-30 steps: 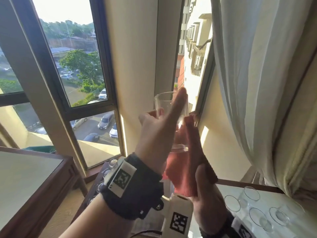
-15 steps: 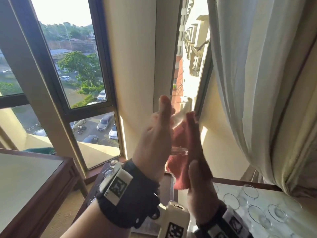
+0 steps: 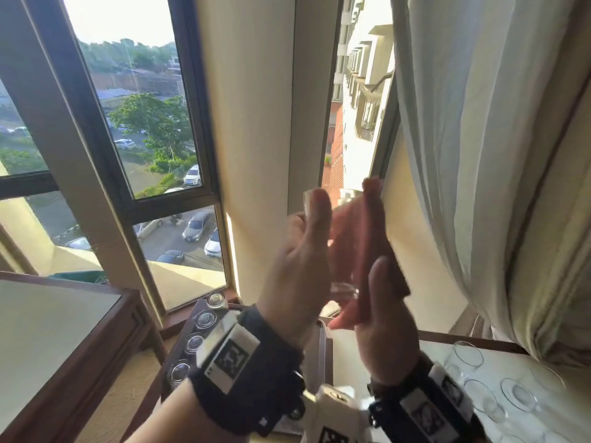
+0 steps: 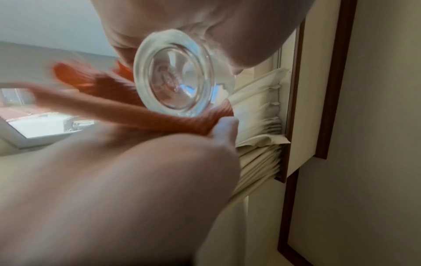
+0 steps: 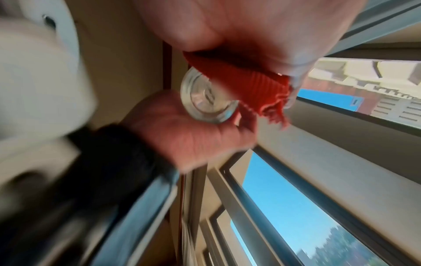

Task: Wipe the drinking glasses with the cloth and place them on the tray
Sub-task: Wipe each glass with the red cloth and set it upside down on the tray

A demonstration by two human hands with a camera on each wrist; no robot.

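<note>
Drinking glass (image 3: 343, 284) held up at mid-frame of the head view, in front of the window corner, sandwiched between two raised palms. Long axis running nearly upright, thick round base (image 4: 174, 76) pointing down toward the wrists, mouth toward the upper part of the frame beside the fingertips. Rim blurred, barely made out.

Left hand (image 3: 300, 263) on the glass's left side: fingers (image 3: 318, 212) straight and pressed together, lying flat along the wall, tips reaching about rim height. In the right wrist view, base seated against the left palm (image 5: 193, 133).

Red cloth (image 3: 358, 251) spread between the glass and the right hand (image 3: 383, 318), covering the glass's right side. Right fingers (image 3: 372, 199) extended and pressed together against the cloth, thumb clamping the cloth's lower part; frayed cloth edge (image 5: 271, 106) hanging past the base.

Below, lower left of the head view: a dark wooden tray (image 3: 179, 343) with a row of small glasses (image 3: 204, 319) along its left rim. Lower right: several clear glasses (image 3: 465, 356) on a pale table (image 3: 524, 430). Cream curtain (image 3: 479, 155) filling the upper right.
</note>
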